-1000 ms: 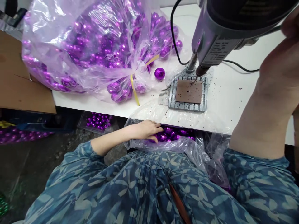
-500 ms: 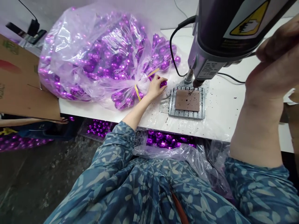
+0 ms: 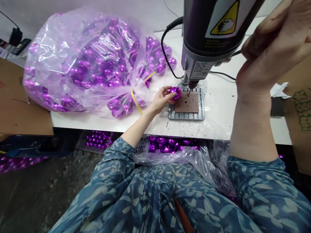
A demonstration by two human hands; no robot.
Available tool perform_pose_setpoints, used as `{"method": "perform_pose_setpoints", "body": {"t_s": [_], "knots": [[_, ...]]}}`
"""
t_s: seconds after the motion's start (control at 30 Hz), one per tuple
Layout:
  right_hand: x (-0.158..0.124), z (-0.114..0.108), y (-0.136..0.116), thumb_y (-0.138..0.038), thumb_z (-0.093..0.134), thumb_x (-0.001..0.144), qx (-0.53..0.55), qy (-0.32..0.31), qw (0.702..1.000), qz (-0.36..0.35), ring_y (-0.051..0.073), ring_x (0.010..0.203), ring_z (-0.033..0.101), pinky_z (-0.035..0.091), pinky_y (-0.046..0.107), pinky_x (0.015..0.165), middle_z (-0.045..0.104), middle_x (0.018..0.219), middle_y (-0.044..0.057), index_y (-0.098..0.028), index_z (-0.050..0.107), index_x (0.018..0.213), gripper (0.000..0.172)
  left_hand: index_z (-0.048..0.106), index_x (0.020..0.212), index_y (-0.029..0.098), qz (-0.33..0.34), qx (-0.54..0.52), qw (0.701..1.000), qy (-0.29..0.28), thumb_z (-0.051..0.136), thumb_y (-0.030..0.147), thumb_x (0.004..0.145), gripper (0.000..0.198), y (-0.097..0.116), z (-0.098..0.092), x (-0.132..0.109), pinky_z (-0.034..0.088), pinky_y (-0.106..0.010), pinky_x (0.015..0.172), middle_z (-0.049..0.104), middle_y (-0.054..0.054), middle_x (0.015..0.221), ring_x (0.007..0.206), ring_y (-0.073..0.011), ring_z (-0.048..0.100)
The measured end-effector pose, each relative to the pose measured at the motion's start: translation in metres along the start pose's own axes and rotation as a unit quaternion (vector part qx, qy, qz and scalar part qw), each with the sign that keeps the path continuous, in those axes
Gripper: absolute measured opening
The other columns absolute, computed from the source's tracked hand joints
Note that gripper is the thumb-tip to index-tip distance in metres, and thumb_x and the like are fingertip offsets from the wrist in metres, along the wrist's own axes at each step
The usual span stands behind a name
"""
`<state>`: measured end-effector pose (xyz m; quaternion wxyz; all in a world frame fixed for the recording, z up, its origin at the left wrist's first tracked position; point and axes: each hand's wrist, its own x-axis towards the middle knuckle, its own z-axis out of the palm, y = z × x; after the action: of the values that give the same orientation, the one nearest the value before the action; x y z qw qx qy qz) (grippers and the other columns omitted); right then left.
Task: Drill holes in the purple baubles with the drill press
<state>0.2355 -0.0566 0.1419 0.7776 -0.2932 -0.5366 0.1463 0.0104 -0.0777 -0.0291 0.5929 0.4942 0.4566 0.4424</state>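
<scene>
Between the thumb and fingers of my left hand (image 3: 160, 99) is a shiny purple faceted ball (image 3: 176, 93), held at the left edge of a brown board (image 3: 191, 105). That board has a small dark hole and lies on a grey slotted metal base plate (image 3: 201, 113) strewn with dark shavings. Above it stands a drill press (image 3: 206, 42) with a yellow warning label, its chuck (image 3: 193, 84) over the board's far side. My right hand (image 3: 274, 48) is raised to the right of the drill, fingers curled; whatever it grips is hidden behind it.
A big clear bag of purple balls (image 3: 92, 64), tied with yellow strips, fills the table's left side. Below the front edge sits a plastic-lined container of purple balls (image 3: 170, 144). Cardboard boxes (image 3: 21, 100) flank the table. A black cable (image 3: 163, 42) loops beside the drill.
My left hand has brought the purple ball from beside the tied bag toward the brown board. My right hand stays raised by the drill. The head view has shifted right.
</scene>
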Motion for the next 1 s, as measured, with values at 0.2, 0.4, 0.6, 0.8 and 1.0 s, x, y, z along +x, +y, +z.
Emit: {"method": "perform_pose_setpoints", "body": {"t_s": [0.2, 0.4, 0.6, 0.8, 1.0], "knots": [[0.003, 0.002, 0.002, -0.074, 0.068, 0.074, 0.074, 0.025, 0.996, -0.049, 0.003, 0.039, 0.033, 0.015, 0.027, 0.043, 0.028, 0.051, -0.007, -0.02, 0.047, 0.071, 0.058, 0.07, 0.128, 0.018, 0.024, 0.085, 0.996, -0.014, 0.092, 0.032, 0.089, 0.046, -0.008, 0.023, -0.003, 0.058, -0.024, 0.067, 0.08, -0.007, 0.109, 0.077, -0.0123, 0.071], [0.001, 0.003, -0.012, -0.074, 0.063, 0.073, 0.048, 0.011, 0.998, -0.042, 0.0, 0.04, 0.032, 0.014, 0.025, 0.045, 0.035, 0.048, -0.007, -0.016, 0.051, 0.071, 0.058, 0.068, 0.135, 0.017, 0.08, 0.168, 0.982, -0.016, 0.092, 0.027, 0.086, 0.055, -0.018, 0.031, 0.005, 0.062, -0.028, 0.076, 0.079, -0.009, 0.121, 0.084, -0.0142, 0.072], [0.0, 0.001, -0.007, -0.072, 0.062, 0.076, 0.049, 0.013, 0.998, -0.045, 0.002, 0.04, 0.032, 0.013, 0.026, 0.045, 0.034, 0.049, -0.005, -0.02, 0.041, 0.067, 0.056, 0.069, 0.133, 0.019, 0.182, 0.302, 0.936, 0.0, 0.094, 0.029, 0.084, 0.056, -0.023, 0.043, -0.001, 0.064, -0.038, 0.09, 0.072, -0.012, 0.129, 0.106, -0.0237, 0.073], [-0.002, 0.0, -0.01, -0.073, 0.063, 0.075, 0.036, -0.001, 0.999, -0.034, 0.0, 0.041, 0.034, 0.014, 0.024, 0.044, 0.034, 0.05, -0.006, -0.017, 0.046, 0.07, 0.059, 0.068, 0.136, 0.023, 0.212, 0.332, 0.919, 0.006, 0.093, 0.031, 0.087, 0.055, -0.03, 0.051, -0.002, 0.055, -0.053, 0.116, 0.072, -0.011, 0.131, 0.133, -0.0328, 0.064], [-0.014, -0.002, -0.019, -0.068, 0.063, 0.082, 0.044, 0.005, 0.998, -0.054, -0.004, 0.041, 0.032, 0.02, 0.017, 0.044, 0.028, 0.049, -0.008, -0.017, 0.039, 0.068, 0.059, 0.066, 0.144, 0.024, 0.175, 0.291, 0.941, -0.009, 0.092, 0.036, 0.089, 0.063, -0.038, 0.046, 0.0, 0.053, -0.055, 0.122, 0.069, -0.014, 0.14, 0.145, -0.0352, 0.058]]}}
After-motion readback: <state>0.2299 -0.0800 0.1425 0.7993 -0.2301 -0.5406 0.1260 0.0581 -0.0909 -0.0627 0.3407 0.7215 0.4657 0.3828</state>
